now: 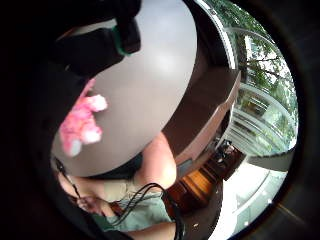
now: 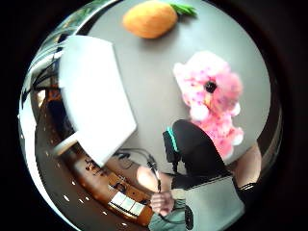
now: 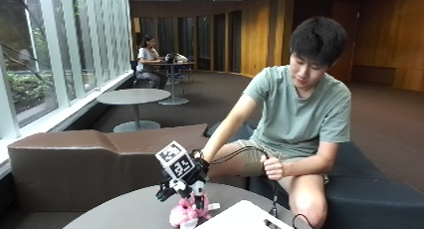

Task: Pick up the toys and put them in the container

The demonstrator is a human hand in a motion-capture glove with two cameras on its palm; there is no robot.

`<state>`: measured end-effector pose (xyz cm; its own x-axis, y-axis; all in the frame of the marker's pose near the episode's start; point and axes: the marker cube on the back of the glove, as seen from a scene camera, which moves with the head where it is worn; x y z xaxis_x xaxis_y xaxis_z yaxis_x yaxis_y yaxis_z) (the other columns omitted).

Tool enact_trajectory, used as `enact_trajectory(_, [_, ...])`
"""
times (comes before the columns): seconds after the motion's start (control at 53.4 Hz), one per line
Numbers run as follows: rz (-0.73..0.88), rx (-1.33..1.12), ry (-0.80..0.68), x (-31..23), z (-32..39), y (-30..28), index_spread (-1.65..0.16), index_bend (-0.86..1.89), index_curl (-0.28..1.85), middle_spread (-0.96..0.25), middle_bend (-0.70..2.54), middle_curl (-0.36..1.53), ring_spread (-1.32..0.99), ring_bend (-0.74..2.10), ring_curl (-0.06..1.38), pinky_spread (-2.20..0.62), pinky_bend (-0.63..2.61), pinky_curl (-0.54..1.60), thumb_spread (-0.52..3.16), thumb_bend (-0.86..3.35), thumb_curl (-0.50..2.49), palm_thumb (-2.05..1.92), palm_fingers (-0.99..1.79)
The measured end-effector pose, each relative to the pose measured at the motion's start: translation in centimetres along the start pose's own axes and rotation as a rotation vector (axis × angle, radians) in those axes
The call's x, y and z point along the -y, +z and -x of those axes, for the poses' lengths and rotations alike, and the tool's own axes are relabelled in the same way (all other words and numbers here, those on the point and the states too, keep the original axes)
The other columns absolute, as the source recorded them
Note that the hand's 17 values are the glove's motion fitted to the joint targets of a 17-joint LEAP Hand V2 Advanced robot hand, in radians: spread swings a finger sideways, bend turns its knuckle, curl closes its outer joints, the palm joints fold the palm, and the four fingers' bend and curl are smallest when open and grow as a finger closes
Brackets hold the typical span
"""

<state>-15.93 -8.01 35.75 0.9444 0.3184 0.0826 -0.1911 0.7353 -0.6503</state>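
Gloved right hand (image 3: 180,181) lowered over the pink plush toy (image 3: 187,210) on the round grey table (image 3: 126,211), grip closed around the toy's upper part. White container (image 2: 96,101) standing on the table at the toy's 3 o'clock, contents not visible. Orange carrot toy (image 2: 149,18) lying apart on the table, outside the container.

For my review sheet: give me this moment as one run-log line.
right hand: on pink plush toy, grip unclear | carrot plush: on table | white container: beside toys | placed: none seen
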Motion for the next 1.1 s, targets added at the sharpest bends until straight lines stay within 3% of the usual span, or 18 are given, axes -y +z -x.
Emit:
enact_trajectory(0.243, [0.129, 0.188, 0.095, 1.4, 1.2, 5.8, -0.08, -0.03, 0.06, 0.15, 0.29, 0.3, -0.02, 0.95, 0.48, -0.06, 1.25, 0.4, 1.26, -0.03, 0.37, 0.08, 0.0])
enact_trajectory(0.449, [0.013, 0.051, 0.101, 2.1, 3.0, 5.6, -0.05, 0.02, 0.03, 0.04, 0.62, 0.43, -0.2, 1.17, 0.53, -0.19, 1.32, 0.4, 1.32, 0.05, 0.41, 0.26, 0.19])
enact_trajectory(0.524, [-0.03, 0.067, 0.091, 2.5, 3.0, 5.8, -0.05, 0.04, 0.02, -0.02, 0.69, 0.46, -0.27, 1.28, 0.56, -0.28, 1.41, 0.41, 1.37, 0.13, 0.44, 0.39, 0.41])
enact_trajectory(0.58, [-0.054, 0.088, 0.062, 2.8, 3.1, 5.8, -0.05, 0.08, 0.02, -0.06, 0.71, 0.48, -0.31, 1.28, 0.55, -0.32, 1.42, 0.4, 1.32, 0.15, 0.48, 0.47, 0.43])
enact_trajectory(0.749, [0.071, 0.246, -0.007, 2.7, 1.9, 5.3, -0.14, 0.23, 0.05, -0.17, 0.88, 0.58, -0.37, 1.33, 0.57, -0.37, 1.28, 0.38, 1.04, 0.2, 0.64, 0.68, 0.75])
enact_trajectory(0.861, [0.093, 0.298, -0.076, 1.3, 1.2, 1.9, -0.2, 0.38, 0.06, -0.2, 0.94, 0.64, -0.39, 1.33, 0.59, -0.37, 1.22, 0.39, 0.87, 0.21, 0.72, 0.74, 0.89])
enact_trajectory(1.104, [-0.105, 0.319, -0.239, -5.1, 4.7, -15.2, -0.29, 0.59, 0.12, -0.23, 0.97, 0.74, -0.4, 1.34, 0.64, -0.38, 1.2, 0.43, 0.54, 0.22, 0.88, 0.78, 0.86])
